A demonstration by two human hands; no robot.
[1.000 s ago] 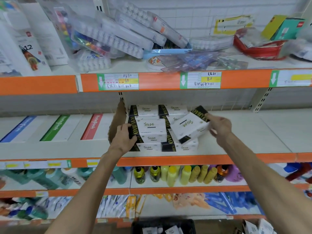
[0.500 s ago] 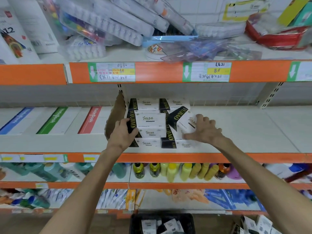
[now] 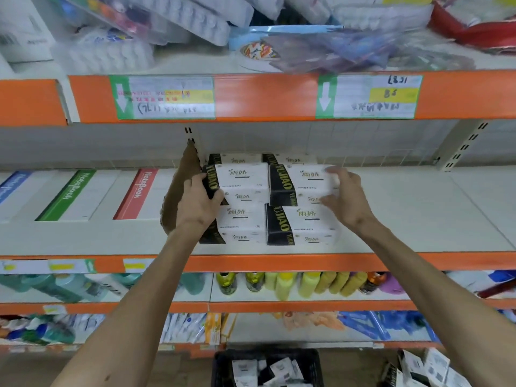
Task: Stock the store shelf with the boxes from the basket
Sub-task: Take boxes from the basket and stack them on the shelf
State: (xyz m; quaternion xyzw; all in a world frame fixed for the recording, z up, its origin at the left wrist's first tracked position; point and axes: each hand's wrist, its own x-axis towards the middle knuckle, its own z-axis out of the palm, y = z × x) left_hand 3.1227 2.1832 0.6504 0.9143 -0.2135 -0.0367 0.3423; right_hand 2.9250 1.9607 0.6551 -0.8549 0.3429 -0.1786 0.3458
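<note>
Two hands on the box stack (image 3: 279, 222), which sits on the middle shelf (image 3: 418, 216): two boxes wide and two high at the front, all white with black YUJIAO ends. Two rear boxes (image 3: 293, 158) show just behind the stack. Left hand (image 3: 196, 203) grips the top-left box (image 3: 243, 182), with fingers curled round its black left end and thumb on its front face. Right hand (image 3: 347, 201) holds the top-right box (image 3: 305, 182), with fingers curved over its upper right corner and thumb on the front. Those fingertips are motion-blurred. Both top boxes sit flat on the bottom-left box (image 3: 241, 227) and the bottom-right box (image 3: 305, 227), and they touch each other at the stack's centre line. Brown cardboard sheet (image 3: 178, 196) stands on edge against the stack's left side, partly behind my left hand. Further left of the stack, lying flat, are a red notebook (image 3: 136, 194), a green notebook (image 3: 67, 195) and a blue notebook (image 3: 11, 185). Above the stack, an orange shelf edge carries two price labels (image 3: 164, 97). One shelf below the stack is a row of yellow bottles (image 3: 293, 284). Well below the stack, on the floor, is the black basket (image 3: 223, 358) with more boxes (image 3: 276, 370) inside. Loose boxes (image 3: 418, 367) lie below and to the right of the stack.
</note>
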